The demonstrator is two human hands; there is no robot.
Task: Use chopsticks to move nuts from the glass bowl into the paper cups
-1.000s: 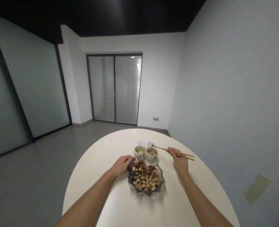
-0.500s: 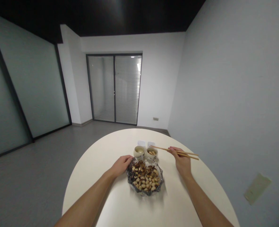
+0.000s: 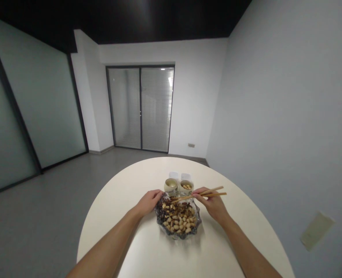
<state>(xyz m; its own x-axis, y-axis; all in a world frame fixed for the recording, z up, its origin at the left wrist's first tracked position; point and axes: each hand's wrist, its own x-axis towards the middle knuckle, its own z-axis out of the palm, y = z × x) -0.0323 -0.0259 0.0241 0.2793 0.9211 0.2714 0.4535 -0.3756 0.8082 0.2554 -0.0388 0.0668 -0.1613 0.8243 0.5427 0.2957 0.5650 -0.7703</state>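
Where chopsticks (image 3: 216,194) reach, nuts (image 3: 179,224), clear bowl (image 3: 198,219)

Tan wooden chopsticks (image 3: 212,190) are held by the right hand (image 3: 213,204) over a scalloped clear-glass bowl (image 3: 198,214) of tan-and-brown nuts (image 3: 179,223), its rim touched by the left hand (image 3: 149,202).

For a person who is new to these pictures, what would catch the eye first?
Most likely the scalloped glass bowl of mixed nuts, between the arms on the round table, with the left hand at its rim. Then the wooden chopsticks in the right hand, their tips over the bowl. Just beyond it stand two small cups, the right one holding some nuts.
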